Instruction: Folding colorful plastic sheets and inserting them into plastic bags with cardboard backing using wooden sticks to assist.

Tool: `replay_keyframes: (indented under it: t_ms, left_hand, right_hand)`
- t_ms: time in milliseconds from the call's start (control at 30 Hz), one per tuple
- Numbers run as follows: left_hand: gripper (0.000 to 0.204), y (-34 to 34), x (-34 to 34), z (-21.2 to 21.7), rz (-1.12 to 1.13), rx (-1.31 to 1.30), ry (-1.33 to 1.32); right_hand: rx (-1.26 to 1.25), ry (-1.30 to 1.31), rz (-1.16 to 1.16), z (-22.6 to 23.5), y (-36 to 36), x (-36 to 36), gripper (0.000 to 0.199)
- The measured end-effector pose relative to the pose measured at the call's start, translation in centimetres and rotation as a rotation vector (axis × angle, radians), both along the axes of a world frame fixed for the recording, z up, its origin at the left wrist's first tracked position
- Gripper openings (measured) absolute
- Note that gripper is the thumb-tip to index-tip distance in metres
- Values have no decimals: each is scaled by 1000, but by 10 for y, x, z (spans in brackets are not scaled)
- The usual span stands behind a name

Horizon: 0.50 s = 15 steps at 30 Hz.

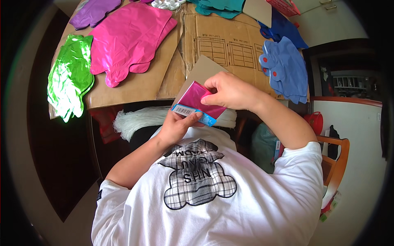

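Note:
In front of my chest, my left hand [177,126] grips the lower edge of a grey-brown card [204,67], its thumb pressed on a blue label strip [208,119] with a white barcode patch. On the card lies a folded pink foil sheet [192,96], its lower edge behind the blue strip. My right hand [230,92] pinches the foil's upper right part between thumb and fingers. Both hands are closed, and the card is tilted just off the table's near edge.
Flattened cardboard [213,30] covers the table. Flat foil shapes lie around it: green [70,76], large pink [129,39], purple [93,12], teal [217,7], light blue [287,69]. White fibre strands [141,119] hang below the table edge. A wooden chair [340,160] stands right.

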<state>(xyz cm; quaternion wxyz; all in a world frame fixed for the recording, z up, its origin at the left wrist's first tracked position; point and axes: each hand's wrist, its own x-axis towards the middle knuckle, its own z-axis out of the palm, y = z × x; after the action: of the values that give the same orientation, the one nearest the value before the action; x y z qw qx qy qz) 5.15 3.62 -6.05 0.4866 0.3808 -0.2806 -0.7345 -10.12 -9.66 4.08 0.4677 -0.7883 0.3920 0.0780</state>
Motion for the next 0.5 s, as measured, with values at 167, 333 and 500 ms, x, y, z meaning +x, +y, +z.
replay_keyframes:
  t_ms: [167, 333, 500]
  left_hand:
    - [30, 3, -4, 1, 27, 62, 22]
    - [28, 2, -7, 12, 62, 109, 18]
    - [27, 0, -8, 14, 72, 137, 18]
  right_hand:
    - [-77, 63, -9, 7, -4, 4, 23]
    - [-497, 153, 100, 8, 11, 4, 37]
    - [-925, -180, 300, -5, 22, -2, 57]
